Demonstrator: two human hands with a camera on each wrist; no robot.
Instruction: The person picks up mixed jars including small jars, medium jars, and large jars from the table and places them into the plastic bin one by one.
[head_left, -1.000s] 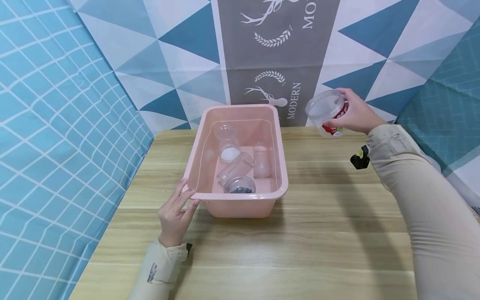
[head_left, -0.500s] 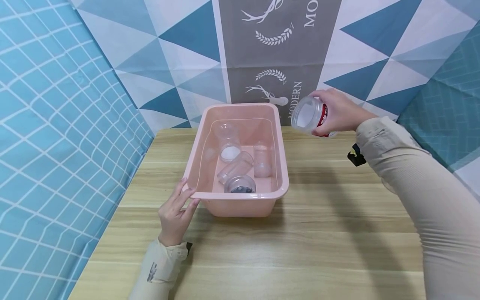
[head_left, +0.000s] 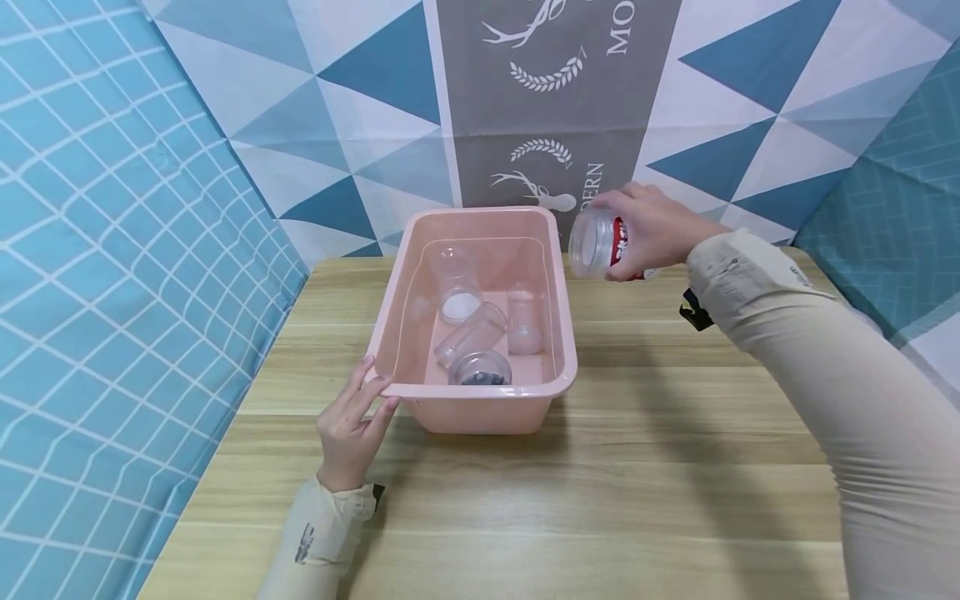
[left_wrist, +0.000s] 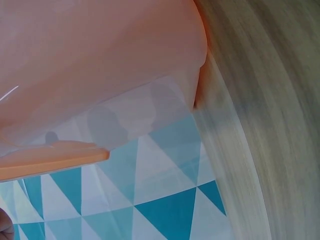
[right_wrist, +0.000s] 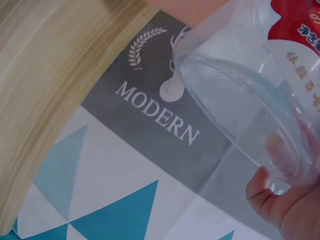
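In the head view a pink plastic basin (head_left: 480, 414) stands on the wooden table, long side running away from me. My left hand (head_left: 350, 435) pinches its rim at the near left corner, thumb on the front side. Off the basin's far right edge, my right hand (head_left: 660, 225) grips a clear plastic jar (head_left: 589, 243) with a red label, held in the air and tipped, mouth towards the basin. The right wrist view shows the jar's red and white label (right_wrist: 295, 22) and a fingertip at its round edge. Several clear containers lie inside the basin, among them a bottle (head_left: 474, 333).
Another clear container with a white disc (head_left: 459, 307) lies farther back in the basin, and a clear jar with something dark in it (head_left: 480, 371) near its front wall. Blue and white patterned sheets (head_left: 300, 150) rise behind the wooden table (head_left: 637, 467) and along both sides.
My right hand has carried the jar leftward and slightly down towards the basin, turning its mouth from upward to leftward. My left hand and the basin stay put.
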